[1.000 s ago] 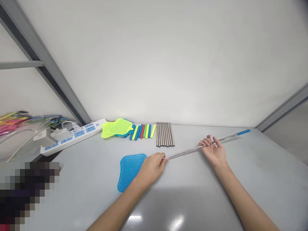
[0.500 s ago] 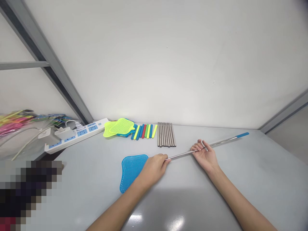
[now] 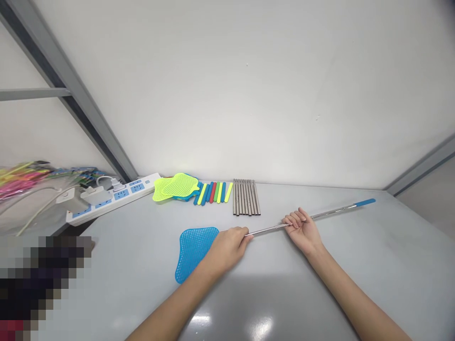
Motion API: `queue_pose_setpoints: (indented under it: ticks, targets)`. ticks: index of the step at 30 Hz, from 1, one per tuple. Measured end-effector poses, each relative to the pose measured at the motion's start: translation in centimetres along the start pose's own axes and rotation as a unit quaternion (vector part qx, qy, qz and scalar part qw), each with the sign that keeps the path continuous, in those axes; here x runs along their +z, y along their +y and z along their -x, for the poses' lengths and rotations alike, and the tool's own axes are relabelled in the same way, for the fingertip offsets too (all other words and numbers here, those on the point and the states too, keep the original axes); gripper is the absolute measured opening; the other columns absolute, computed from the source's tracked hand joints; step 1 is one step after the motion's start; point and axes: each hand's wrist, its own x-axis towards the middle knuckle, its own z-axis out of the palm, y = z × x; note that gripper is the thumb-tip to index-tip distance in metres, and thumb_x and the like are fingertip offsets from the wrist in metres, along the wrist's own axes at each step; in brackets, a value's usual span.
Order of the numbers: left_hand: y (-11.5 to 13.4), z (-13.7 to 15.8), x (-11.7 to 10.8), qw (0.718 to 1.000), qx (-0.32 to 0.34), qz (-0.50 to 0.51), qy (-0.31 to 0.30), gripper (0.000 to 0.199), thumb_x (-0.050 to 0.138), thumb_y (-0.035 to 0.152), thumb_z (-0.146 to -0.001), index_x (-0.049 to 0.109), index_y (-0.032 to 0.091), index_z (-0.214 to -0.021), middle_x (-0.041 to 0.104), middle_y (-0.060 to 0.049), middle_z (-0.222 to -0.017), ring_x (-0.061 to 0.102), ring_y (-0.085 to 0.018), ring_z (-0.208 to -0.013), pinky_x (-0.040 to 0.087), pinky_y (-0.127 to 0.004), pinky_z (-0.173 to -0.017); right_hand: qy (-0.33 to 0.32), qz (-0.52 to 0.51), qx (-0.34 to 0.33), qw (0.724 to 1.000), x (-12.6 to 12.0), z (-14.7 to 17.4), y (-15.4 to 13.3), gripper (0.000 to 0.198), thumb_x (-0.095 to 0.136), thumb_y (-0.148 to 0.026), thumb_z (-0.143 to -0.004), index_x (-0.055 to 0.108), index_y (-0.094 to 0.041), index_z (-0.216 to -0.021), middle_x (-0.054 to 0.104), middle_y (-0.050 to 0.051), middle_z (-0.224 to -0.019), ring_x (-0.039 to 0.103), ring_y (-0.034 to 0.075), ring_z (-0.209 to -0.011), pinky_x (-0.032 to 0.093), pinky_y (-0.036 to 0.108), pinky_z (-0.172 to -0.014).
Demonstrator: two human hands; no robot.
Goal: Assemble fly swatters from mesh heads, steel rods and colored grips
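A fly swatter lies across both hands, with a blue mesh head, a thin metal telescopic rod and a blue grip at its far right end. My left hand is closed around the swatter where head and rod meet, hiding the joint and part of the mesh. Palm up, my right hand has its fingers curled around the middle of the rod. Left of the rod's far end, several loose metal tubes lie side by side near the wall.
Several coloured grips lie in a row beside stacked yellow-green and blue swatter heads. At the left, a white power strip carries plugs and cables. Plastic-wrapped colourful items sit beyond it. A white wall backs the table.
My right hand's fingers have curled tighter around the rod. The blue grip has shifted a little to the right, farther from my left hand, which stays in place.
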Motion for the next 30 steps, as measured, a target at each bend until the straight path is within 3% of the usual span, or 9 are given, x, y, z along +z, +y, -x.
queue_pose_setpoints:
  ticks: [8,30]
  targets:
    - [1.1,0.3,0.5,0.998,-0.018,-0.033,-0.047,0.037,0.017,0.033,-0.088,0.049,0.019,-0.075,0.06,-0.003,-0.077,0.056,-0.017,-0.065,0.032,-0.026,-0.053,-0.038,0.042,-0.023,0.998,0.2,0.3,0.0,0.038,0.044,-0.02,-0.081,0.019,-0.019,-0.052,0.014,-0.007,-0.045,0.02,0.008,-0.04,0.032,0.023,-0.044]
    - [1.2,0.3,0.2,0.993,-0.045,-0.098,-0.054,0.034,0.017,0.03,-0.087,0.049,0.02,-0.08,0.061,-0.002,-0.076,0.057,-0.018,-0.064,0.032,-0.027,-0.051,-0.044,0.032,-0.022,0.998,0.4,1.0,1.8,0.036,0.044,-0.023,-0.082,0.024,-0.018,-0.053,0.017,-0.007,-0.046,0.021,0.008,-0.041,0.032,0.023,-0.046]
